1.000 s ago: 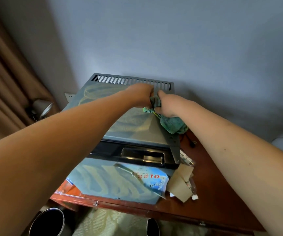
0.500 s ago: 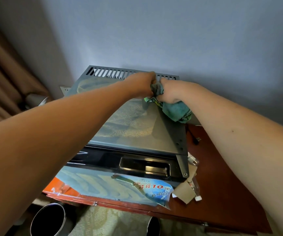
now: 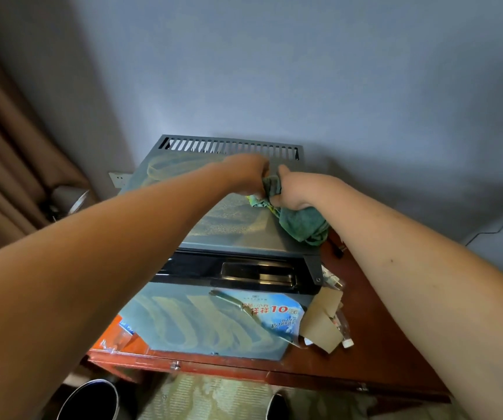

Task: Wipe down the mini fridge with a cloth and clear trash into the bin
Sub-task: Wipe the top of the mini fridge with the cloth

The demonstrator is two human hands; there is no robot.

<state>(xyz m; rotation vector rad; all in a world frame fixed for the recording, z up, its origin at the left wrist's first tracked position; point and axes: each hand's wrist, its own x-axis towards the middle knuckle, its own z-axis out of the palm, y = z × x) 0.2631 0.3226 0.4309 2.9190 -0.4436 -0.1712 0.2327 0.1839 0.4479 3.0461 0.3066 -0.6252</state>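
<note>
Head view, frame centre: left hand (image 3: 250, 174) and right hand (image 3: 292, 189) both clench the green cloth (image 3: 301, 225) over the mini fridge (image 3: 232, 219); fold it flat before wiping.

Both forearms were bare up to the frame edge, no sleeves visible. The left hand (image 3: 248, 174) and right hand (image 3: 292, 190) were bare too: no gloves, rings or watch seen. The right forearm had one small dark spot. Nothing else of the person was in view.
</note>
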